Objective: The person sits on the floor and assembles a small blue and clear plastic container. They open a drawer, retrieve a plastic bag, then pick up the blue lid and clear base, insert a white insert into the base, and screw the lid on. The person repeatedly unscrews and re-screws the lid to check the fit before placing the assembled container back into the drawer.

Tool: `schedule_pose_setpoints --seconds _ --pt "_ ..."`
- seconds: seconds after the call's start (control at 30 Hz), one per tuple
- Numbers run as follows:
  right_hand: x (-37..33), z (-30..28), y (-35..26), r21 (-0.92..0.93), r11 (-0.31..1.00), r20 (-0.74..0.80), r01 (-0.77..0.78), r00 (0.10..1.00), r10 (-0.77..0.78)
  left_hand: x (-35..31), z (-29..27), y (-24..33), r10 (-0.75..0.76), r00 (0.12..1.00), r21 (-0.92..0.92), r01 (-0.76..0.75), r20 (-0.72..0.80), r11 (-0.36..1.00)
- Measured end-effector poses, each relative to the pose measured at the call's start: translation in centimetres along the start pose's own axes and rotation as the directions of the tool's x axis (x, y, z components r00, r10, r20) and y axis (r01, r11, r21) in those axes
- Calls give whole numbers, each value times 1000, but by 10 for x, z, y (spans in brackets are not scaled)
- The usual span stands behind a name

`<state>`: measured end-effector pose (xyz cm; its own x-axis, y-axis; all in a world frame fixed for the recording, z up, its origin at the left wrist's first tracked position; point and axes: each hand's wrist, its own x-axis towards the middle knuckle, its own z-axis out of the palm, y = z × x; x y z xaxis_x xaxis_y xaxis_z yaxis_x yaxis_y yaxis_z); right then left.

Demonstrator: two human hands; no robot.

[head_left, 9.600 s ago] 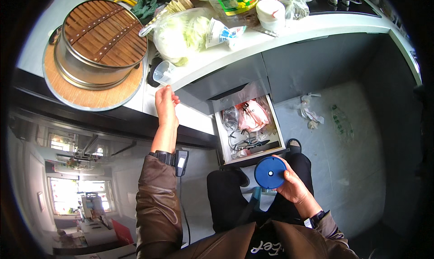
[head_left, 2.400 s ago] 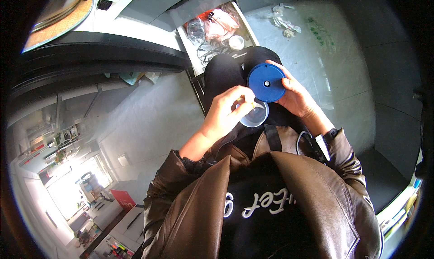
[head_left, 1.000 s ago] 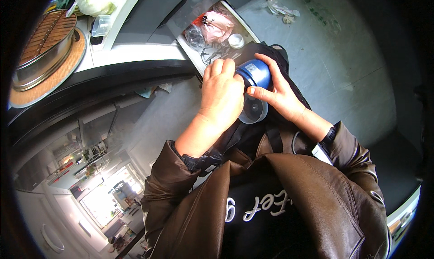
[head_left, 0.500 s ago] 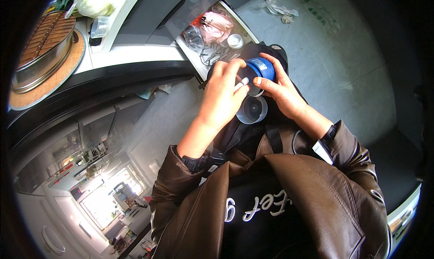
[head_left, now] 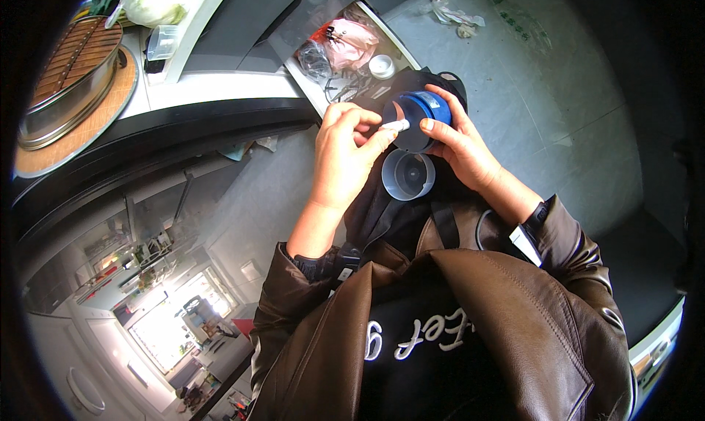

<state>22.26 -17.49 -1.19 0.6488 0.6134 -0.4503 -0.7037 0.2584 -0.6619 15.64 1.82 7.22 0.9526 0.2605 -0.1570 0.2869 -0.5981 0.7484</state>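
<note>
My right hand (head_left: 466, 153) grips a blue round canister-like part (head_left: 436, 107) by its side, thumb near the rim. Its dark, smooth round face (head_left: 411, 111) is turned toward my left hand (head_left: 339, 149). Between thumb and fingertips, that left hand pinches a small white stick-like piece (head_left: 397, 125) whose end reaches the dark face; whether it is attached there I cannot tell. Just below both hands a translucent cup (head_left: 409, 176) with a dark disc inside rests on black fabric over my lap.
Ahead is a pulled-out drawer (head_left: 400, 41) holding a pink bag (head_left: 351, 44), a white round lid (head_left: 381, 66) and cables. On the left counter stand a round steamer (head_left: 70, 105) on a wooden board and a clear plastic box (head_left: 162, 43). Crumpled plastic (head_left: 449, 6) lies on the floor.
My left hand has drawn slightly left, its fingers coming off the dark face. The blue part has turned a little, so more of that face and the white piece shows.
</note>
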Motion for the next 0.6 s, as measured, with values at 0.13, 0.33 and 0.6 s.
schedule_pose_setpoints --seconds 0.13,0.33,0.6 --pt "-1 0 -2 5 1000 20 -6 1000 6 0 -2 5 15 998 72 -19 57 997" --pt "1 -3 0 30 999 46 -30 999 29 7 -7 6 467 881 412 -453 73 791" --pt "2 -4 1 38 998 65 -44 997 42 12 -11 12 537 819 464 -563 202 684"
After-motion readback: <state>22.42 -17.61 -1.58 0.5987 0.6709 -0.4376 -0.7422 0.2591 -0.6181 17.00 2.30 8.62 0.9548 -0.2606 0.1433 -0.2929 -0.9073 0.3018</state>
